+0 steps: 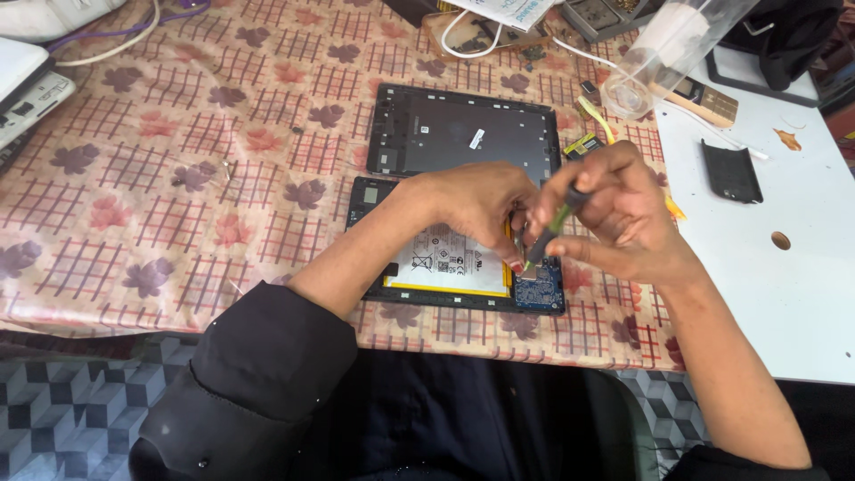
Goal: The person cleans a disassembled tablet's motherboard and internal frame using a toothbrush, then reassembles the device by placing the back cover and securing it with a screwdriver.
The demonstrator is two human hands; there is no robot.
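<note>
Opened tablet (445,267) lies on patterned tablecloth (178,178), white battery exposed; detached back cover (463,134) beyond. Left hand (476,200) presses fingertips down near blue circuit board (541,287). Right hand (623,214) pinches green-handled screwdriver (548,233), tip at board. Risk: tip slips, gouges board or battery. Screw, tip contact hidden by fingers.

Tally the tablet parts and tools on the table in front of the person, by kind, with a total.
Opened tablet body with battery: 1
Detached tablet back panel: 1
Green-handled screwdriver, held in the right hand: 1
Small black cover on the white surface: 1
Total: 4
</note>
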